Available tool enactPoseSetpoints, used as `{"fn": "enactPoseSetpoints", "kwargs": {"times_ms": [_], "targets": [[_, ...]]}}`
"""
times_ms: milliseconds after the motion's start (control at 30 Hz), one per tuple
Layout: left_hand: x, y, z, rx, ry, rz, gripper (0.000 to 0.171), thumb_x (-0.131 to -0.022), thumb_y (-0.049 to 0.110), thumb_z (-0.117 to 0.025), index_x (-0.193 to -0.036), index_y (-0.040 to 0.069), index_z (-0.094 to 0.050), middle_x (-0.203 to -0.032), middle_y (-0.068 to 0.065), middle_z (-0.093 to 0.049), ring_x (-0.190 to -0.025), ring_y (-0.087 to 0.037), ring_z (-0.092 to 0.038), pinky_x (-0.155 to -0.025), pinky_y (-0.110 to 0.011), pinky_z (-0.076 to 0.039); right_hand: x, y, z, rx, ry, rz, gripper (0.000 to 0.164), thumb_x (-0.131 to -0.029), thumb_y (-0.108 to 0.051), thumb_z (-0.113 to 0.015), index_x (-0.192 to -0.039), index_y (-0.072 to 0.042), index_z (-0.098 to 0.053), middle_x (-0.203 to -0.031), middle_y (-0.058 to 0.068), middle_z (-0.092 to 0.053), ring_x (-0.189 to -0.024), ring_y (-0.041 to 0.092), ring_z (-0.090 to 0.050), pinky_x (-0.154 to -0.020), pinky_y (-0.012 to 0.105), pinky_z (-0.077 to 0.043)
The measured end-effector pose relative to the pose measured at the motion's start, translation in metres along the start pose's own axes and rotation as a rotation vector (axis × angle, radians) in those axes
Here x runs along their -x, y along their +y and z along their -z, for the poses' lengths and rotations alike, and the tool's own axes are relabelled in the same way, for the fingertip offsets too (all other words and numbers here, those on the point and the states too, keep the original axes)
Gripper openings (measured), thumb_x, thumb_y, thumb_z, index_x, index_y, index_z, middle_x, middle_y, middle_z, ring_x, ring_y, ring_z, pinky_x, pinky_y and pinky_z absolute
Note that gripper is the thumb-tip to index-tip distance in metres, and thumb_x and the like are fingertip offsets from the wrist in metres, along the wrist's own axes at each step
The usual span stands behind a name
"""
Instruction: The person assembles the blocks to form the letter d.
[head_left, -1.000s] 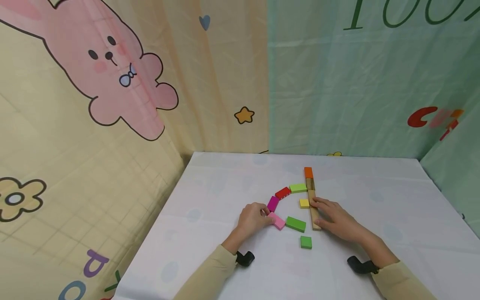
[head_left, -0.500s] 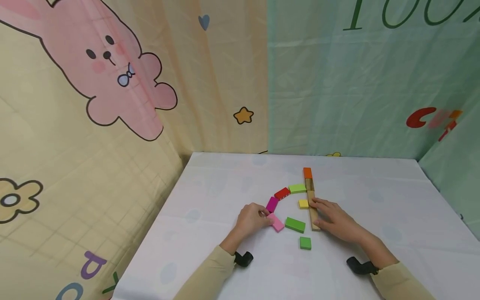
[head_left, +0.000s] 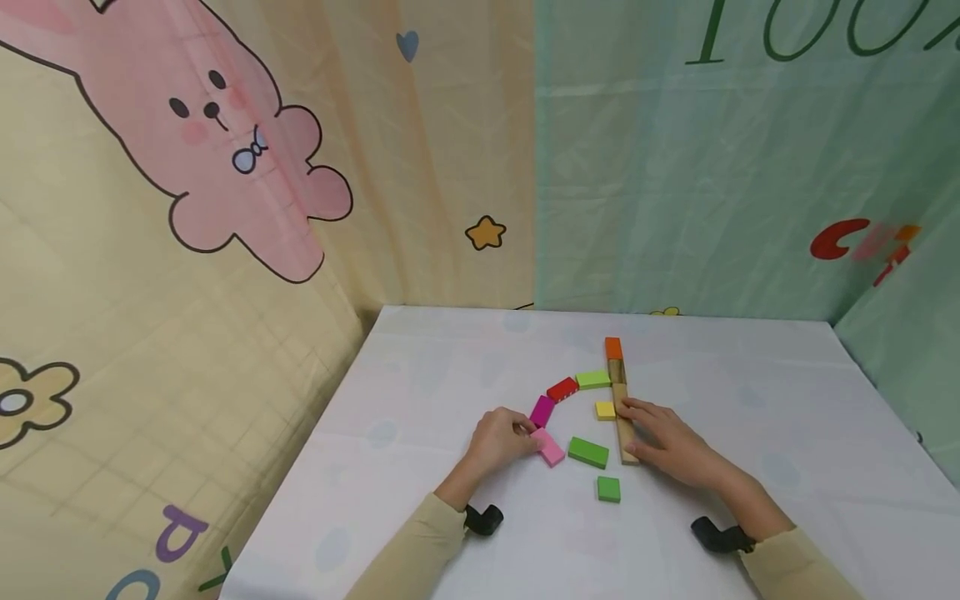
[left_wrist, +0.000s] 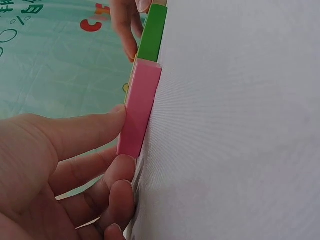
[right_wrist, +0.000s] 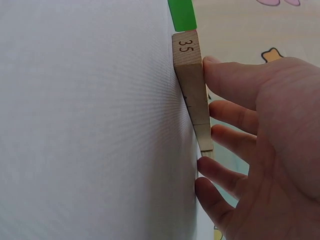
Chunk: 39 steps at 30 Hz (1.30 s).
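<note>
My left hand (head_left: 500, 439) holds a pink block (head_left: 551, 447) at its left end, the thumb on its upper edge and curled fingers at its end in the left wrist view. My right hand (head_left: 673, 440) rests its extended fingers along natural wooden blocks (head_left: 626, 433), one marked 35 in the right wrist view. Those form a column with an orange block (head_left: 612, 347) at its far end. From the column a lime block (head_left: 593, 379), a red block (head_left: 562, 389) and a magenta block (head_left: 542, 411) curve toward the pink one.
A long green block (head_left: 588, 452) lies between the pink block and the column. Nearer me is a small green block (head_left: 608, 489); a yellow block (head_left: 605, 410) sits beside the column. Everything lies on a white-covered table (head_left: 420, 533), with printed curtains behind and at the sides.
The head view has shifted slightly. The pink block has turned a little under my left hand, and its near end stands slightly farther from the long green block. My right hand has stayed in place.
</note>
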<state>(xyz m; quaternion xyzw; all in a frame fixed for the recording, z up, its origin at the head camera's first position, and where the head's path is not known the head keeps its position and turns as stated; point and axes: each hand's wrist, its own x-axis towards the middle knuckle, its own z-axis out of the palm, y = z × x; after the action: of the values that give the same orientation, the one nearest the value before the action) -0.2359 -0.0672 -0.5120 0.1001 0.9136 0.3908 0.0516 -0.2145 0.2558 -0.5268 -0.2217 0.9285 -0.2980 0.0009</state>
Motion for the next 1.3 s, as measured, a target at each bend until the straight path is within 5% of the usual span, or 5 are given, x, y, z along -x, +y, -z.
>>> {"fn": "enactPoseSetpoints", "kwargs": {"times_ms": [700,867,1100,1300], "targets": [[-0.007,-0.003,0.001,0.088,-0.055,-0.064,0.010,-0.086,0.025,-0.082,-0.089,0.016,-0.078,-0.069,0.003,-0.061,-0.066,-0.013,-0.055,-0.057,-0.027,-0.045,0.011,0.001,0.004,0.018,0.004,-0.018,0.069,-0.097,-0.042,-0.066,-0.154,-0.010,-0.043,-0.159,0.015,-0.034,-0.139,0.043,-0.033,-0.103,0.066,-0.037],[-0.011,-0.004,0.006,0.138,0.001,-0.130,0.008,-0.086,0.022,-0.082,-0.087,0.017,-0.077,-0.072,0.005,-0.062,-0.069,-0.012,-0.056,-0.058,-0.025,-0.047,0.011,0.001,0.008,0.002,0.015,0.012,0.068,-0.096,-0.039,-0.068,-0.152,-0.008,-0.045,-0.158,0.017,-0.035,-0.139,0.045,-0.034,-0.103,0.066,-0.036],[-0.012,-0.004,0.012,0.104,0.102,-0.202,0.022,-0.088,0.024,-0.080,-0.108,0.015,-0.076,-0.106,0.000,-0.066,-0.102,-0.021,-0.060,-0.080,-0.032,-0.054,-0.001,-0.001,0.017,-0.041,-0.029,-0.026,0.062,-0.097,-0.035,-0.069,-0.150,-0.011,-0.048,-0.156,0.019,-0.036,-0.140,0.045,-0.033,-0.105,0.066,-0.034],[-0.010,-0.009,0.009,0.035,0.044,-0.204,0.035,-0.092,0.025,-0.075,-0.126,0.017,-0.071,-0.137,-0.004,-0.058,-0.131,-0.026,-0.051,-0.102,-0.047,-0.047,-0.008,-0.015,0.017,-0.049,-0.025,-0.052,0.057,-0.095,-0.029,-0.072,-0.146,-0.011,-0.053,-0.150,0.019,-0.046,-0.137,0.043,-0.039,-0.104,0.064,-0.038]]}}
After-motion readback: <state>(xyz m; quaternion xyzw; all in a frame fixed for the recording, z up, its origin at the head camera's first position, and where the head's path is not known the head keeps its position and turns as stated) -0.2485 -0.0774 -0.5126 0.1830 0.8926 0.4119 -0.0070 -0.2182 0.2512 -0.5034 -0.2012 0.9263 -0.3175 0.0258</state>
